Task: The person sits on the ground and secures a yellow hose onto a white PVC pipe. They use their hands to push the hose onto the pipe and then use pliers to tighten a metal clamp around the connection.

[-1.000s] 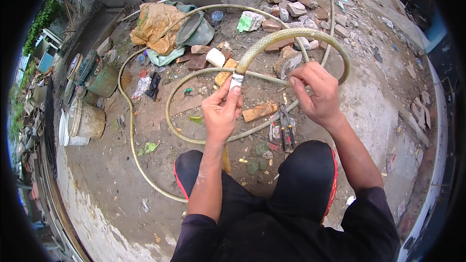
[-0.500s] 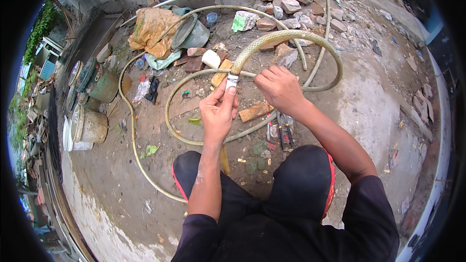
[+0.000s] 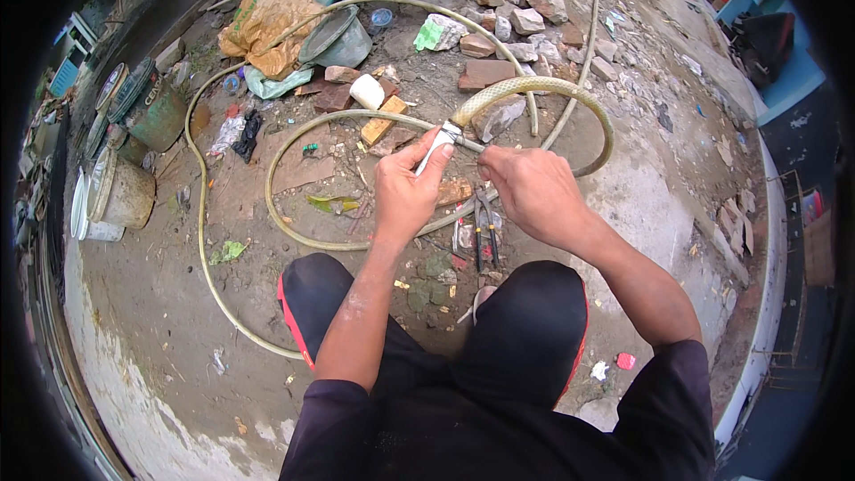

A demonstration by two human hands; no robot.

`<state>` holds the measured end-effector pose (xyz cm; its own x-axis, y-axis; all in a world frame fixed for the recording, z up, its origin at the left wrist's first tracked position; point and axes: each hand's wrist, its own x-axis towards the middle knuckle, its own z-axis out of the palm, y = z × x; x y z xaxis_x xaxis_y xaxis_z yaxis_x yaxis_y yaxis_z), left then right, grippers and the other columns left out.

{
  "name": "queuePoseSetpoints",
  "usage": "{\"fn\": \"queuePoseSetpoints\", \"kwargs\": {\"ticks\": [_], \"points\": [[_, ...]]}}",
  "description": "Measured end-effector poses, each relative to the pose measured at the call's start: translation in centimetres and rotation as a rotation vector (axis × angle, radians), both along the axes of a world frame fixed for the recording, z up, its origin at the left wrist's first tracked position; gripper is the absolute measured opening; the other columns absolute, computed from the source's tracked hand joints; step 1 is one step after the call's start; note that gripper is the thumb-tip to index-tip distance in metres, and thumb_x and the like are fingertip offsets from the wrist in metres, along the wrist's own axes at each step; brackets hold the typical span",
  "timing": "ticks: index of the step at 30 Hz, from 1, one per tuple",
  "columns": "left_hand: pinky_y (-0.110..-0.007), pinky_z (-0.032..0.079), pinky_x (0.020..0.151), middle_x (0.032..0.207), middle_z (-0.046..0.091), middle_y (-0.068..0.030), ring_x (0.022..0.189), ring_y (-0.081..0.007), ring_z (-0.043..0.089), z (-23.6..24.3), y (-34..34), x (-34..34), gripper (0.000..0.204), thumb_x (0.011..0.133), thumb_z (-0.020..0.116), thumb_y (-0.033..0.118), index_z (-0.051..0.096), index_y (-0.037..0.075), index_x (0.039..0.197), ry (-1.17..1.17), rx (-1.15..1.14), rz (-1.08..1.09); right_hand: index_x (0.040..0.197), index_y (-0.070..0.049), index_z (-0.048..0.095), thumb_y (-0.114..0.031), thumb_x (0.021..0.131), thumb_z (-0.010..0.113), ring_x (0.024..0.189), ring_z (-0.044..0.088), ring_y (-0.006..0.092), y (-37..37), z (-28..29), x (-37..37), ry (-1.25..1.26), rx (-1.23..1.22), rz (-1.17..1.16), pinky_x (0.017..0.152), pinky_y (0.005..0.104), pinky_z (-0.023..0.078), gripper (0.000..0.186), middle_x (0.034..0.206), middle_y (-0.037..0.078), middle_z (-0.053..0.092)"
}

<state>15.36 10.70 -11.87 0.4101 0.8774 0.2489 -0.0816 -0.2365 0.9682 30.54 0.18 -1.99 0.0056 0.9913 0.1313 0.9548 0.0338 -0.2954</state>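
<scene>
My left hand (image 3: 401,200) is closed around a short white pipe piece (image 3: 435,148) that joins the end of a thick, yellowish braided hose (image 3: 534,85). Dark thin binding shows around this joint. From there the hose arches up and over to the right. Just right of the joint, my right hand (image 3: 539,196) is closed in a pinch; what lies between its fingers is hidden. Pliers (image 3: 486,230) with black and yellow handles lie on the ground between and beyond my knees.
A thinner hose (image 3: 198,214) loops across the dirt ground. Broken bricks and stones (image 3: 527,21) are piled at the far side. An orange-brown sack (image 3: 267,27) and grey bucket (image 3: 343,40) stand far left, with dirty buckets (image 3: 125,191) nearer. Wood blocks (image 3: 383,120) lie ahead.
The view has shifted to the right. The joint has tilted to the right in my left hand, and my right hand has turned, its back now more upward.
</scene>
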Motion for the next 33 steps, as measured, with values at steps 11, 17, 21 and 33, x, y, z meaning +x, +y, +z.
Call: {"fn": "queuePoseSetpoints", "kwargs": {"ticks": [11,17,21,33], "points": [[-0.046,0.055,0.07,0.087,0.07,-0.0304,0.081,-0.0438,0.072,2.3,-3.4,0.0,0.034,0.097,0.069,0.02,0.072,-0.005,0.12,0.204,0.3,-0.056,0.086,-0.005,0.069,-0.016,0.085,0.064,0.08,0.073,0.03,5.8,7.9,1.3,-0.751,-0.134,0.605,0.067,0.0405,0.057,0.013,0.081,0.01,0.07],[-0.049,0.055,0.071,0.087,0.07,-0.0306,0.083,-0.0459,0.071,3.1,-3.6,-1.5,0.035,0.097,0.068,0.021,0.072,-0.007,0.117,0.206,0.337,-0.065,0.081,-0.005,0.069,-0.017,0.083,0.066,0.076,0.072,0.0324,6.8,7.7,0.2,-0.769,-0.093,0.619,0.066,0.043,0.056,0.012,0.069,0.012,0.068],[-0.046,0.055,0.069,0.087,0.071,-0.0287,0.08,-0.0415,0.072,2.8,-3.5,-1.8,0.034,0.097,0.07,0.022,0.073,-0.005,0.117,0.257,0.392,-0.057,0.08,-0.006,0.069,-0.017,0.083,0.066,0.077,0.073,0.0324,7.0,7.8,0.0,-0.719,-0.126,0.608,0.065,0.0438,0.055,0.012,0.07,0.013,0.069],[-0.03,0.043,0.052,0.065,0.072,-0.0078,0.054,-0.0112,0.058,1.4,-1.5,-1.6,0.042,0.094,0.076,0.04,0.08,-0.001,0.102,0.198,-0.062,-0.209,0.102,-0.006,0.077,-0.024,0.086,0.077,0.083,0.071,0.0241,10.7,7.2,1.1,-0.251,-0.355,0.339,0.075,0.0383,0.053,0.024,0.089,0.01,0.074]]}}
